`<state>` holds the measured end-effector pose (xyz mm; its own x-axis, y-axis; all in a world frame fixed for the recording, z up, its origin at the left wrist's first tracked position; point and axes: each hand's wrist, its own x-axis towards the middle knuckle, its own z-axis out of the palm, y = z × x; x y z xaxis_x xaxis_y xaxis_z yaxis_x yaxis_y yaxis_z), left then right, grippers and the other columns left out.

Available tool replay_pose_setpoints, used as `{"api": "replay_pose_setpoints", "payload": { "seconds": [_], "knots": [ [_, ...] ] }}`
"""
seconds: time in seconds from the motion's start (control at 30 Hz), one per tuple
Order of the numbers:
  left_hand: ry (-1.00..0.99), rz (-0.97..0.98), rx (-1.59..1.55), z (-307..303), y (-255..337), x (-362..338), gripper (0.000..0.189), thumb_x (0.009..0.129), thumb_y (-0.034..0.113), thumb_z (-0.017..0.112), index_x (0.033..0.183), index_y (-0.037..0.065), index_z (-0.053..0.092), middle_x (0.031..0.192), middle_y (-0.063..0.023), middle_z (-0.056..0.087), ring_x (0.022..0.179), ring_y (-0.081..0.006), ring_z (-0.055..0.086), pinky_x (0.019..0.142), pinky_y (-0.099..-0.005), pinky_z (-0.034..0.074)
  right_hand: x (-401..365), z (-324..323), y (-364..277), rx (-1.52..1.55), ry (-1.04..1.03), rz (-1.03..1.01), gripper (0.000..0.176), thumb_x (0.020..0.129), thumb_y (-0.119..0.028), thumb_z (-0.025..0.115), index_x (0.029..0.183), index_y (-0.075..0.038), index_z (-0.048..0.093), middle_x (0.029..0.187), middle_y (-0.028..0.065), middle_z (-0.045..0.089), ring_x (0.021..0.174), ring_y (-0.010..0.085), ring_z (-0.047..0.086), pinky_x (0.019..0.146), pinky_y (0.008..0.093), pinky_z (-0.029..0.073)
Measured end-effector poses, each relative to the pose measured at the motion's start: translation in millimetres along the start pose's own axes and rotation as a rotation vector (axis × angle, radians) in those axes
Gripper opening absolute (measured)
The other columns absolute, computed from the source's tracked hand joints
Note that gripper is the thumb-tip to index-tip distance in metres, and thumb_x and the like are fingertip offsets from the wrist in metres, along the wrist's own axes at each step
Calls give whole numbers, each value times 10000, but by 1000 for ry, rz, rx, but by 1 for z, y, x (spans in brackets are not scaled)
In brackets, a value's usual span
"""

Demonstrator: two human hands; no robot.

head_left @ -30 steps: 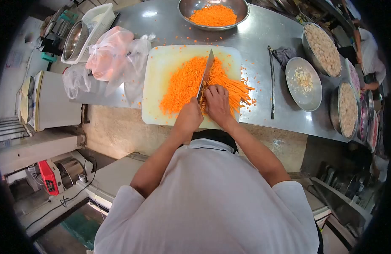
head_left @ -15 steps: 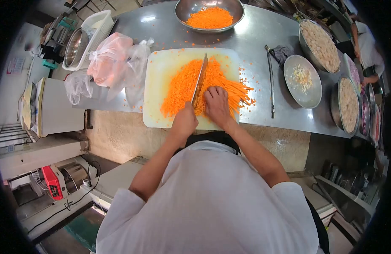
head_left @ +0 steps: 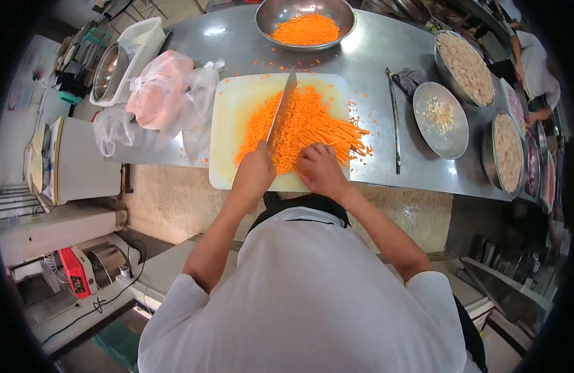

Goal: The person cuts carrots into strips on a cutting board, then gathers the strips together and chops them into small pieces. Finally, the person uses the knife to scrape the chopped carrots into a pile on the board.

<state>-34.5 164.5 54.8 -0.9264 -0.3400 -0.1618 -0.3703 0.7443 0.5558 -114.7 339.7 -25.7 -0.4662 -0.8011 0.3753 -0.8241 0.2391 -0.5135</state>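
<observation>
My left hand (head_left: pixel 254 172) is wrapped round the handle of a kitchen knife (head_left: pixel 282 107), whose broad blade points away from me over the chopped carrot (head_left: pixel 255 138). At the near right of the pile, my right hand (head_left: pixel 322 169) rests with curled fingers on the near ends of long carrot strips (head_left: pixel 337 135). These strips fan out to the right, while small orange bits lie to the left and middle. All of it is on a white cutting board (head_left: pixel 223 168). The right fingertips are partly hidden among the carrot.
A metal bowl of chopped carrot (head_left: pixel 262 31) stands behind the board. Plastic bags (head_left: pixel 159 90) and a white basket (head_left: pixel 144 62) are at left. To the right lie a dark rod (head_left: pixel 395 124), a shallow bowl (head_left: pixel 456 140) and several full bowls. Another person (head_left: pixel 538 68) is at far right.
The knife and my left hand have shifted left, away from the strips, onto the chopped bits. My right hand has drawn slightly toward me, its fingers curling in more.
</observation>
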Motion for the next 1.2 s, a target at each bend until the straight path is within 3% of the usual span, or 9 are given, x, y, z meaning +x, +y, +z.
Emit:
{"api": "replay_pose_setpoints", "payload": {
  "seconds": [0.23, 0.4, 0.5, 0.6, 0.73, 0.8, 1.0, 1.07, 1.2],
  "knots": [
    [24, 115, 71, 7, -21, 24, 113, 846, 25, 496, 895, -76, 484, 677, -307, 582, 669, -459, 604, 592, -525, 476, 9, 2, 4, -61, 34, 122, 141, 681, -106, 669, 809, -76, 616, 970, 80, 551, 993, 277, 493, 834, 421, 364],
    [-27, -22, 37, 14, -14, 1, 104, 853, 32, 493, 883, -67, 484, 677, -308, 581, 668, -458, 601, 602, -531, 468, 47, -13, 52, -239, 445, 271, 226, 834, -141, 580, 1041, -71, 636, 1115, 118, 575, 1073, 324, 490, 904, 463, 368],
    [-16, 57, 32, 20, -21, 15, 101, 860, 37, 488, 883, -61, 486, 668, -308, 577, 658, -458, 599, 603, -537, 462, 47, 2, 89, -60, 197, 358, 291, 884, -213, 537, 1115, -47, 600, 1132, 157, 579, 1093, 346, 497, 921, 466, 397],
    [-43, 70, 29, -6, -10, 11, 101, 860, 35, 480, 886, -62, 489, 660, -307, 573, 655, -454, 599, 599, -537, 460, 36, 4, 79, -44, 158, 364, 277, 897, -161, 520, 1120, -12, 588, 1123, 184, 579, 1096, 357, 502, 909, 438, 423],
    [-25, 47, -14, 11, -11, 1, 107, 859, 32, 477, 888, -70, 495, 657, -306, 572, 648, -455, 596, 595, -534, 461, 30, 4, 60, -27, 225, 388, 277, 888, -119, 529, 1125, 18, 571, 1127, 192, 574, 1068, 360, 512, 886, 429, 437],
    [-37, 103, 54, 29, -18, 11, 113, 861, 37, 478, 882, -72, 499, 656, -308, 571, 643, -457, 596, 594, -531, 463, 33, 10, 52, -75, 425, 339, 223, 868, -63, 537, 1073, 21, 562, 1081, 194, 563, 1024, 363, 516, 860, 435, 439],
    [-105, 101, 53, -8, 13, 0, 113, 843, 17, 487, 907, -74, 505, 647, -306, 569, 669, -458, 609, 599, -526, 469, 40, 21, 33, -248, 364, 341, 180, 796, -41, 583, 962, -16, 518, 1037, 174, 501, 1009, 377, 482, 855, 465, 414],
    [-110, 146, 88, 29, -6, 14, 114, 838, 7, 482, 909, -79, 505, 662, -310, 574, 675, -458, 611, 603, -528, 470, 40, 24, 34, -267, 364, 342, 194, 784, -44, 588, 962, -19, 518, 1046, 170, 495, 1018, 378, 475, 860, 472, 408],
    [-122, 163, 97, 21, 5, 31, 121, 815, -15, 478, 904, -94, 499, 700, -324, 584, 680, -460, 614, 612, -537, 474, 39, 23, 36, -295, 305, 348, 231, 758, -31, 598, 975, -24, 518, 1065, 159, 509, 1011, 371, 480, 839, 474, 410]
  ]
}}
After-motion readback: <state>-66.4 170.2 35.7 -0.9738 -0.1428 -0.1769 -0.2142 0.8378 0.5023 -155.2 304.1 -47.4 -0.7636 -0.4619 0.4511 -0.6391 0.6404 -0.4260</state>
